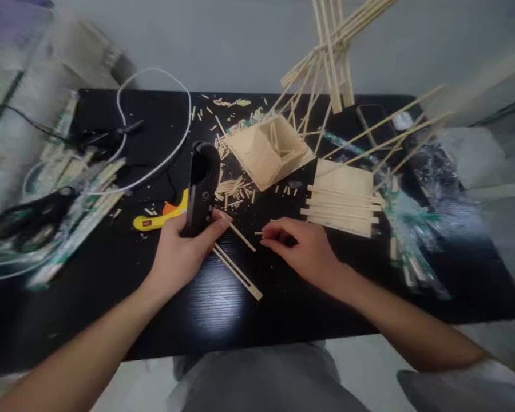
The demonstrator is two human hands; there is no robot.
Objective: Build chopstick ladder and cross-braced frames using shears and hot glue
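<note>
Working from afar, I am seeing the left forearm slanting up from the lower left, and the left hand point(182, 249) is curling its fingers and thumb around a black tool point(202, 191), which is standing upright above the fist. A thin stick point(243, 236) is poking out past that thumb, though I cannot tell whether the fingers are gripping it. A pair of long sticks point(242, 277) is extending below it over the black table point(154, 320). The right forearm is angling in from the lower right, and the right hand point(302, 243) is facing its partner, thumb and fingertips nearly meeting as they are pinching a short stick piece point(258, 233). A yellow glue gun point(152, 222) is lying just beside the left hand, while a slatted wood panel point(343, 197) is lying beyond the right
</note>
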